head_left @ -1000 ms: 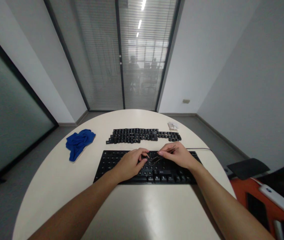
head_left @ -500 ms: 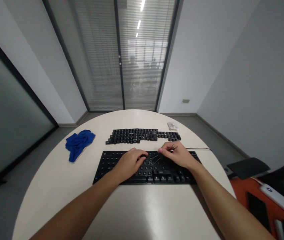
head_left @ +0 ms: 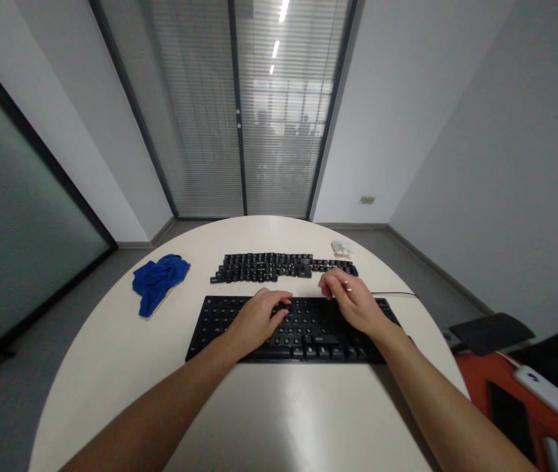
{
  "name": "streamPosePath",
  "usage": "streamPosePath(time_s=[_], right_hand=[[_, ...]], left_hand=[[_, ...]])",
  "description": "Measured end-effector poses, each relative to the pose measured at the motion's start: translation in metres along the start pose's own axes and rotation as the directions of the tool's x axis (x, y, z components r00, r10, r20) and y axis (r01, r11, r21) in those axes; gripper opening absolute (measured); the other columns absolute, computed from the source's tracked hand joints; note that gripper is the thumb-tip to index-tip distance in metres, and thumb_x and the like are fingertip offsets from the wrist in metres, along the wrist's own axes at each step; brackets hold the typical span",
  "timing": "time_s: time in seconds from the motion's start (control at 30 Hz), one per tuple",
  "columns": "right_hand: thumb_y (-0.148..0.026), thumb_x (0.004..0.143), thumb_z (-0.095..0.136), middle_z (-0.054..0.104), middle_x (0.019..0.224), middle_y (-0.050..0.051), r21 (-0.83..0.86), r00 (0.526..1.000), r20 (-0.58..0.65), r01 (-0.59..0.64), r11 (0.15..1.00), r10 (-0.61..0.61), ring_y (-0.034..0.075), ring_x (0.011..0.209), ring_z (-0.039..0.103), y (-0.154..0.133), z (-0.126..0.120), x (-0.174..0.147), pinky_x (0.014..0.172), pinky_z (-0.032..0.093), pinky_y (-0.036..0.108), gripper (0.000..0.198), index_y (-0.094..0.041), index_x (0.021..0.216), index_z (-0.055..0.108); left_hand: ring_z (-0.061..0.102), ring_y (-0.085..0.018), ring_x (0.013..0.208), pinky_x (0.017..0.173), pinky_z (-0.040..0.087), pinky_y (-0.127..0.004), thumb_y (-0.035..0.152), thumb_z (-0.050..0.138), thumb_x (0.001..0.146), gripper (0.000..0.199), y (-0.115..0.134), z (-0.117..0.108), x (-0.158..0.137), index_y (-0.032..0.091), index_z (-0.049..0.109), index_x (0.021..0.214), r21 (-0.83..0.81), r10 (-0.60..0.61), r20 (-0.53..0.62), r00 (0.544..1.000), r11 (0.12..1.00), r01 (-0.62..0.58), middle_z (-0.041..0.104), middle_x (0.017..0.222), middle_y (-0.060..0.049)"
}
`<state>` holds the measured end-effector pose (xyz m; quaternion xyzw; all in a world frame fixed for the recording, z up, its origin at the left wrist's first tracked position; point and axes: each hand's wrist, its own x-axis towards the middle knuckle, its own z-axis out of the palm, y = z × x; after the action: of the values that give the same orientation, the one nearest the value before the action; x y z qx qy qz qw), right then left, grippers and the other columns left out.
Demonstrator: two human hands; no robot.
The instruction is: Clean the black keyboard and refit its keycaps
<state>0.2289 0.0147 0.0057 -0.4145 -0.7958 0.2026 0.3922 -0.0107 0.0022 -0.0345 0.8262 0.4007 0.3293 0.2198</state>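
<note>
1 blk kbd [head_left: 303,332], 1 cloth [head_left: 159,282]

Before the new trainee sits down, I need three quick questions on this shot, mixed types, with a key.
1. Relative to the keyboard, from the person's seat, the loose keys lie:
A) on the near side
B) on the far side
C) underneath

2. True or false: the blue cloth lies left of the keyboard.

3. Which hand has a small shiny thing showing at its fingers?

Key: 1 B; 2 true; 3 the right hand.
</note>
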Motion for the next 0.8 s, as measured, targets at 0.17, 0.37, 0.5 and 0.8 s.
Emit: streamPosePath(time_s=[0.17, 0.37, 0.5, 0.8], right_hand=[[-0.036, 0.099, 0.052, 0.068, 0.098, 0.006, -0.167, 0.946, 0.302, 0.17, 0.971, -0.114, 0.02, 0.092, 0.064, -0.01, 0.012, -0.001, 0.082, 0.048, 0.03, 0.022, -0.022, 0.105, 0.069], [-0.037, 0.092, 0.065, 0.069, 0.108, 0.005, -0.281, 0.938, 0.341, 0.162, 0.946, -0.059, 0.021, 0.094, 0.068, -0.011, 0.026, -0.002, 0.081, 0.051, 0.03, 0.024, -0.027, 0.114, 0.069], [-0.034, 0.09, 0.066, 0.071, 0.107, 0.004, -0.277, 0.95, 0.308, 0.132, 0.952, -0.042, 0.02, 0.093, 0.068, -0.011, 0.03, -0.002, 0.081, 0.051, 0.029, 0.019, -0.025, 0.106, 0.069], [-0.028, 0.084, 0.068, 0.075, 0.094, 0.002, -0.277, 0.978, 0.19, -0.032, 0.96, 0.088, 0.019, 0.084, 0.07, -0.007, 0.041, -0.001, 0.076, 0.05, 0.028, 0.012, -0.023, 0.094, 0.07]], left_hand=[[0.059, -0.023, 0.113, 0.101, 0.046, -0.04, 0.008, 0.057, 0.089, 0.04, -0.006, 0.003, -0.001, 0.02, 0.054, 0.128, -0.055, -0.03, -0.032, 0.999, 0.998, 0.028, 0.073, 0.111, -0.005], [0.064, -0.021, 0.111, 0.102, 0.047, -0.039, 0.003, 0.049, 0.088, 0.043, -0.008, 0.004, 0.001, 0.02, 0.052, 0.128, -0.118, -0.075, -0.031, 0.997, 0.991, 0.071, 0.074, 0.111, -0.005], [0.063, -0.021, 0.107, 0.097, 0.05, -0.037, 0.004, 0.048, 0.087, 0.034, -0.002, 0.002, 0.0, 0.02, 0.059, 0.115, 0.009, -0.105, -0.107, 0.989, 0.994, 0.106, 0.072, 0.107, -0.005], [0.056, -0.027, 0.097, 0.08, 0.051, -0.038, 0.016, 0.053, 0.088, 0.01, 0.028, -0.009, -0.013, 0.019, 0.061, 0.093, 0.514, -0.043, 0.028, 0.999, 0.858, 0.023, 0.065, 0.1, -0.009]])
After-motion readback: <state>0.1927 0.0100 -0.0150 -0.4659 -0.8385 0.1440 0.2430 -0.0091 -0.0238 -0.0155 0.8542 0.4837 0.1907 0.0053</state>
